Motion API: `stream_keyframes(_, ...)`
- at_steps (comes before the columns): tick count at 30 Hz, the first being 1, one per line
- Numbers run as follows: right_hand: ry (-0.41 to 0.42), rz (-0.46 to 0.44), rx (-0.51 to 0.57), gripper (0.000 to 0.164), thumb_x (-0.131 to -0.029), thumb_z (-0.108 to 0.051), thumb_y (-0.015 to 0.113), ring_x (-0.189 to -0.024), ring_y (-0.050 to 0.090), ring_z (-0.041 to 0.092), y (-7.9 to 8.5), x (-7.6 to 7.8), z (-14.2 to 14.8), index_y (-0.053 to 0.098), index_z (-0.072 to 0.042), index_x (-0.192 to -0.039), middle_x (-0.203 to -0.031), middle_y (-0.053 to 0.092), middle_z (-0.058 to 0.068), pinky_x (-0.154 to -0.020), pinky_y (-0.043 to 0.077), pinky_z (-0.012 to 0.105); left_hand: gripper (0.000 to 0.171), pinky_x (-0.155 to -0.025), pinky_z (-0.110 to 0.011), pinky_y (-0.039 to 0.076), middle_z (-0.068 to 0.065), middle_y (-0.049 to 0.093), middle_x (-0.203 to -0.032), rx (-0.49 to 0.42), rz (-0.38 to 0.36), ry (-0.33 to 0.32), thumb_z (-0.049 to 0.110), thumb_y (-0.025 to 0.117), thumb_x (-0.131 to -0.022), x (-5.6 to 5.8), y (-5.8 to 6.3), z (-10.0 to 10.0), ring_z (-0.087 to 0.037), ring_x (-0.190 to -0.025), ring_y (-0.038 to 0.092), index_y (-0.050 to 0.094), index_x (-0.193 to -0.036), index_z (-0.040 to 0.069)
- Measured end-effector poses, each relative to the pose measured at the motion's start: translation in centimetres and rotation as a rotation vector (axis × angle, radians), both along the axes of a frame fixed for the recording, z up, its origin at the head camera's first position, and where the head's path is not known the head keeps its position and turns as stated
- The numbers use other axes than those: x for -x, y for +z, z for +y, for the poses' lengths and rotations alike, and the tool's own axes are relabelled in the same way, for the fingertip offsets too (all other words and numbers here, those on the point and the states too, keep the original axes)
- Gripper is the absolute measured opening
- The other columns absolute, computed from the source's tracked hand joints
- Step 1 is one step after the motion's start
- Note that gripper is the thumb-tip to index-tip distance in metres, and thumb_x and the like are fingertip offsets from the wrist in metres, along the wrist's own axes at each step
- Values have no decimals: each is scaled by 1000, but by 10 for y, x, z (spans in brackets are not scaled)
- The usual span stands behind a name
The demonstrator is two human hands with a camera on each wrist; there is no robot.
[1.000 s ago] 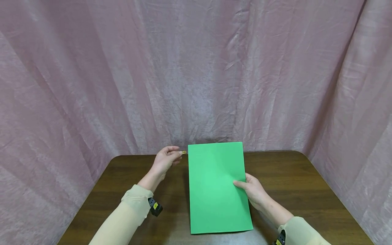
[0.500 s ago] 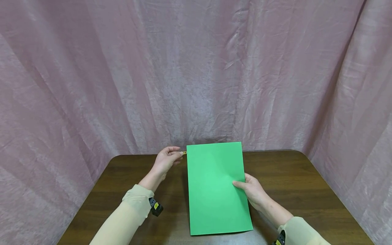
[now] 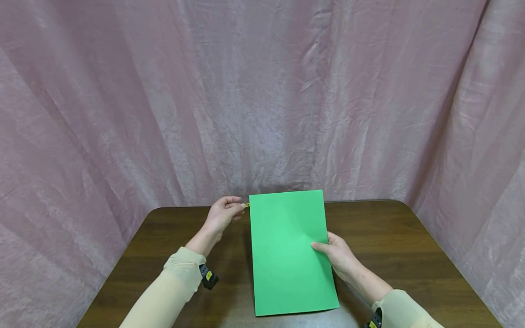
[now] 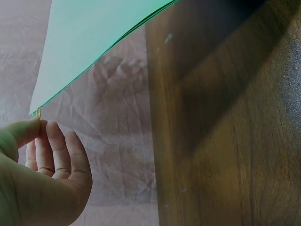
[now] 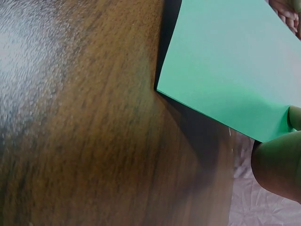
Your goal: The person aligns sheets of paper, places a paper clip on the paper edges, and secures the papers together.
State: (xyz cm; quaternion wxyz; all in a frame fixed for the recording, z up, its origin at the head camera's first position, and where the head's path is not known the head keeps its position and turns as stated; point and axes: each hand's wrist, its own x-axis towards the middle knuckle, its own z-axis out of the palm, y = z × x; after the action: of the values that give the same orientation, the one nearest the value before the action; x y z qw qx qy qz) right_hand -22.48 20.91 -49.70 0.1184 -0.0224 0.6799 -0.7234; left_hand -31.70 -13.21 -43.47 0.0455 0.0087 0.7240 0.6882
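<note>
A stack of green paper sheets [image 3: 287, 264] is held up above the table, tilted, its layered edge showing in the left wrist view. My right hand [image 3: 342, 257] grips its right edge, thumb on the front face. Between thumb and forefinger my left hand [image 3: 221, 216] pinches a small yellow paper clip [image 3: 247, 205] at the paper's left edge, close to the top corner. In the left wrist view the clip [image 4: 39, 112] meets the green edge; whether it has slid over the sheets is too small to tell. The other left fingers are loosely bent.
A dark brown wooden table [image 3: 381, 237] lies under the hands. Behind it hangs a pink curtain [image 3: 262, 100], which also covers the right side. Black straps with small devices [image 3: 209, 276] sit on both wrists.
The green paper has shifted slightly left, so its edge now meets the yellow paper clip. Both hands have otherwise hardly moved and keep their hold.
</note>
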Motion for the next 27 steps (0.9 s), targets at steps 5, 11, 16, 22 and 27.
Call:
stream_keyframes(5, -9, -2, -15, 54, -104, -13, 61, -100, 69, 25, 0, 0, 0, 40, 9, -149, -125, 67, 15, -82, 57, 40, 46, -96, -45, 54, -10, 68, -113, -4, 3, -2, 17, 74, -97, -1, 2, 1, -30, -107, 67, 56, -136, -1)
stream_keyframes(11, -18, 0, -21, 52, -103, -12, 62, -99, 69, 24, -1, 0, 0, 43, 9, -147, -123, 67, 14, -82, 57, 40, 45, -95, -44, 55, -10, 68, -112, 9, 12, -4, 17, 74, -97, -2, 1, 1, -27, -103, 68, 58, -135, 0)
stream_keyframes(16, -3, -5, -5, 51, -103, -11, 61, -98, 70, 23, -2, 1, 0, 42, 10, -146, -121, 68, 14, -82, 57, 39, 46, -93, -43, 55, -16, 68, -118, 23, 3, -4, 17, 73, -97, 0, -1, 0, -19, -95, 68, 57, -136, 0)
stream_keyframes(22, -3, -10, -25, 53, -104, -14, 61, -100, 69, 25, -3, -1, -1, 41, 10, -148, -123, 68, 15, -83, 57, 41, 43, -88, -37, 56, -20, 67, -122, 43, -10, -12, 15, 71, -99, -4, 4, 0, -14, -91, 68, 56, -136, -1)
stream_keyframes(27, 0, -21, -32, 52, -105, -15, 60, -102, 69, 27, -3, -3, -2, 42, 9, -148, -124, 67, 16, -84, 57, 42, 42, -81, -30, 56, -22, 67, -120, 54, -15, -29, 10, 68, -99, -17, 19, 2, -15, -89, 67, 54, -136, -6)
